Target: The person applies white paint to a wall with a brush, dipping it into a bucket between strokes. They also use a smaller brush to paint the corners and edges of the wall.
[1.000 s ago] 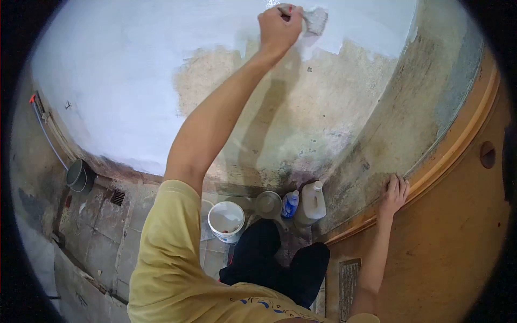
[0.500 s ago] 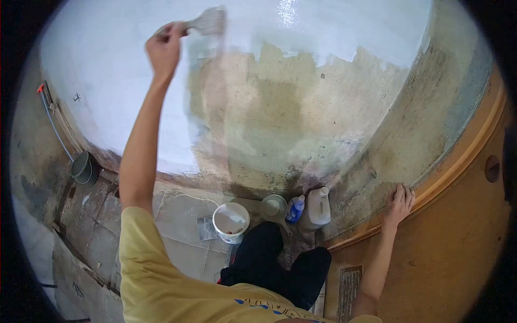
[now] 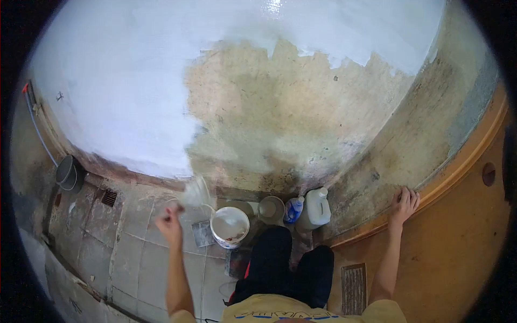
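My left hand is low over the tiled floor, closed round the handle of a wide paintbrush, which is blurred by motion. The brush head is just up and left of a white bucket with pale paint inside. White paint covers the upper and left parts of the wall; a bare, stained patch shows in the middle. My right hand rests with fingers bent at the edge of the wooden door, holding nothing that shows.
Right of the bucket stand a small round pot, a blue bottle and a white jug. A dark bucket is at the far left, near a floor drain. A grate lies by the door.
My left hand has come down with the brush from high on the wall to beside the white bucket. My right hand stays at the door's edge. The view has shifted slightly.
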Demonstrator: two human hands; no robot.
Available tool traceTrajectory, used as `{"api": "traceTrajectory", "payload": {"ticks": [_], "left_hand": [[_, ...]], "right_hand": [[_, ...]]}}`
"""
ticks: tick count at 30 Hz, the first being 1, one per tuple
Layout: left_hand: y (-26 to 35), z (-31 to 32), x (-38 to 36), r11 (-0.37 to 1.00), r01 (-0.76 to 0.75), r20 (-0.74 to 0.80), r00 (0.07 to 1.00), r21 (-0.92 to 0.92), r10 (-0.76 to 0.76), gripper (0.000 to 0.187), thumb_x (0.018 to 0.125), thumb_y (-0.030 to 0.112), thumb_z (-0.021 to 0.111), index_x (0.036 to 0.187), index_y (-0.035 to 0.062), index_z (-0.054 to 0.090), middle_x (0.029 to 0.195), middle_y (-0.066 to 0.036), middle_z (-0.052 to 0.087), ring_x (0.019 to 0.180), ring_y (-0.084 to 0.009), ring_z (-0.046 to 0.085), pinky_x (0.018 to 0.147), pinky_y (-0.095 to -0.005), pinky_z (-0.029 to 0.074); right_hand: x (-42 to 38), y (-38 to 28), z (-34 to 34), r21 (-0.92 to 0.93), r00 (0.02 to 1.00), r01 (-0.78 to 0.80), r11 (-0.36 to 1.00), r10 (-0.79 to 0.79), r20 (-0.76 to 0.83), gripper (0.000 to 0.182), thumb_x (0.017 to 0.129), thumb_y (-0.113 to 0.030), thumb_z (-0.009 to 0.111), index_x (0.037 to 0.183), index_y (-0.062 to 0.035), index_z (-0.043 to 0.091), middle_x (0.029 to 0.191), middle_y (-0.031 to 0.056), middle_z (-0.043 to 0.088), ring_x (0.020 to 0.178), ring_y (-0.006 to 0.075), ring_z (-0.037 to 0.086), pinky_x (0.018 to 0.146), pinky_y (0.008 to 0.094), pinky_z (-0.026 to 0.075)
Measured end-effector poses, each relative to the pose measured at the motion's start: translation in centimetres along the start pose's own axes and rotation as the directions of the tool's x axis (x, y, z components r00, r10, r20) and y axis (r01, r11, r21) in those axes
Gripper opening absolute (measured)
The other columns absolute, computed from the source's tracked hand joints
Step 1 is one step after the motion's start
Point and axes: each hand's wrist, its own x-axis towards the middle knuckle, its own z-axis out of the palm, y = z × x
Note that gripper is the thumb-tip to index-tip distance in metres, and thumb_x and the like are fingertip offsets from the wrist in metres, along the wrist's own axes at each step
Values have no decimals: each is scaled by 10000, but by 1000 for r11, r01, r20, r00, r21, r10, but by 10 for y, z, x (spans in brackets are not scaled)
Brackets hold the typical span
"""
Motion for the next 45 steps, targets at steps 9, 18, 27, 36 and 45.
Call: {"api": "traceTrajectory", "payload": {"ticks": [9,18,27,36,45], "left_hand": [[31,42,-117,989,73,772,618,128,-146,199,867,147,648,852,-50,670,740,-214,655,684,-284,661,625,-364,497],[-19,100,-158,907,-371,967,227,200,-120,374,663,359,784,759,8,697,787,-247,663,778,-396,662,717,-481,531],[-72,122,-169,802,-571,984,67,175,-166,446,692,407,750,749,-28,672,768,-249,654,760,-400,659,720,-465,536],[-95,123,-169,682,-687,932,-18,252,-363,512,742,420,717,1016,-6,646,1014,-237,651,983,-382,632,849,-481,504],[-80,117,-154,741,-525,901,141,419,-410,264,741,254,694,805,0,668,885,-227,679,871,-402,664,759,-474,543]], "right_hand": [[4,-5,1,-22,1000,16,1000,-16,-7,187,800,-72,684,979,-69,628,968,50,664,985,222,596,1013,426,394],[3,0,-7,15,999,-51,999,51,16,255,741,-41,692,987,-58,625,968,62,659,1000,231,595,1024,420,383],[6,-3,-7,24,999,-46,999,47,-21,253,736,-25,686,973,-76,613,949,68,664,967,217,611,981,414,416],[-6,8,4,-7,1000,-23,1000,23,3,290,709,-57,739,978,-70,632,987,70,673,985,241,607,997,418,412],[-4,9,13,-59,993,74,995,-79,-82,177,758,-139,760,930,-138,721,909,-18,714,921,169,639,933,377,452]]}}
